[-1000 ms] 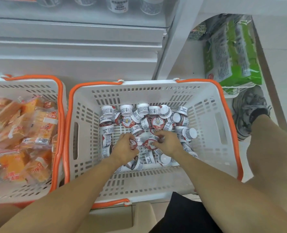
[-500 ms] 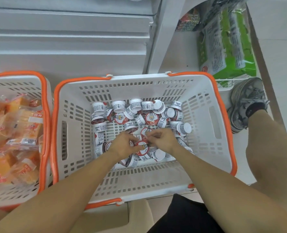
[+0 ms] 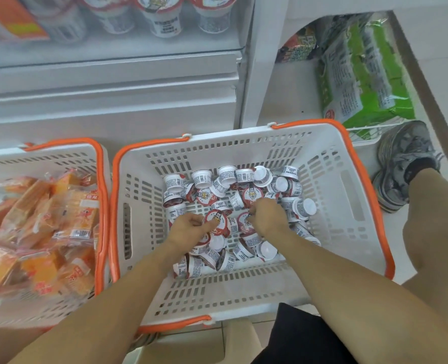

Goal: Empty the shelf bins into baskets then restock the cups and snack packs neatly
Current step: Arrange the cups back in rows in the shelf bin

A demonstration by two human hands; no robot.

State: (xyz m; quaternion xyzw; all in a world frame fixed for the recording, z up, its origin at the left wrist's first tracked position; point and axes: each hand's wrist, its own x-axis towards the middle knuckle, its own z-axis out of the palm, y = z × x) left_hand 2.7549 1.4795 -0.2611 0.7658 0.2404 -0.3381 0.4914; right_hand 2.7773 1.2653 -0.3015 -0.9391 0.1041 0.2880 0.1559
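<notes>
A white basket with orange handles [image 3: 333, 195] sits on the floor in front of me and holds several small cups with red tiger lids [image 3: 227, 185]. Both my hands are down inside it. My left hand [image 3: 188, 229] grips one cup with its red lid facing up [image 3: 215, 222]. My right hand [image 3: 267, 218] pinches another red-lidded cup [image 3: 244, 221] right beside it. A second white basket [image 3: 60, 158] at the left is filled with orange snack packs [image 3: 42, 227].
White shelving rises behind the baskets, with a row of larger cups [image 3: 165, 14] on the shelf at the top. Green packs [image 3: 362, 74] lie in a low wire bin at the right. My shoe [image 3: 404, 158] and knee are beside the basket's right wall.
The camera has tilted up, so the shelf with cups shows at the top. My hands have drawn slightly apart, each holding its own cup.
</notes>
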